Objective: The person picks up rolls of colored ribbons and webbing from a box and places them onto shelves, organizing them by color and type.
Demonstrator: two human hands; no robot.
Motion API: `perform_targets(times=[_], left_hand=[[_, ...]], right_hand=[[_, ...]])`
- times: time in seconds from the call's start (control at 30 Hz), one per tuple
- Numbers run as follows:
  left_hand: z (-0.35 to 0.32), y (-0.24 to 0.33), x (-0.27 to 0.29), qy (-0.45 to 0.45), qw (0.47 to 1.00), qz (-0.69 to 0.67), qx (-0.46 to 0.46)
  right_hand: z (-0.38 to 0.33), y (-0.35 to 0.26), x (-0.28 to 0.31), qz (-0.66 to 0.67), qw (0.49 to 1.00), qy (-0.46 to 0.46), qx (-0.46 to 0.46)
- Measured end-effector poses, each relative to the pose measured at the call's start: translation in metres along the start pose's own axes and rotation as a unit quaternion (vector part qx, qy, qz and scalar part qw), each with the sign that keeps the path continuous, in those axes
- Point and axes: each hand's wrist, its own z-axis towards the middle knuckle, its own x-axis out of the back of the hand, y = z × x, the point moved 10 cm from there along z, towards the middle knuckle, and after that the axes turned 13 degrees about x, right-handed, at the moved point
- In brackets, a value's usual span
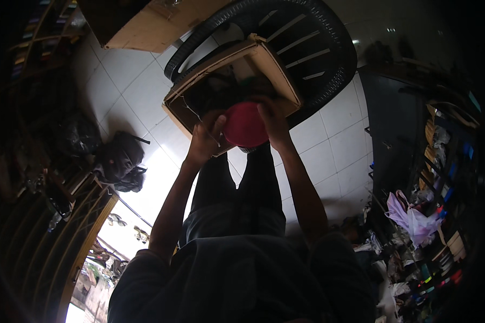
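Observation:
Both my hands hold a round red bowl-like thing [244, 126] just above the near edge of an open cardboard box [277, 67]. My left hand [205, 139] grips its left side and my right hand [272, 119] grips its right side. The box sits tilted on the seat of a black plastic chair [323, 51]. The inside of the box is dark and I cannot make out what lies in it. My legs in dark trousers stand right below the box.
A second flat cardboard piece [156, 24] lies beyond the chair. On the white tiled floor [334, 145] to the left lies a black backpack [118, 159]. A dark cabinet [393, 124] and cluttered shelves [442, 215] stand on the right. A bright doorway [124, 220] opens at lower left.

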Motion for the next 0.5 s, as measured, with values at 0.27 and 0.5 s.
perform_targets(times=[0.27,0.5], left_hand=[[0.002,-0.046,-0.033,0.007,0.976,-0.172,0.129],[0.006,-0.042,-0.029,0.000,0.955,-0.215,0.205]], right_hand=[[-0.011,0.038,0.005,0.119,0.984,0.131,-0.009],[-0.029,0.063,-0.037,0.234,0.968,0.090,-0.034]])
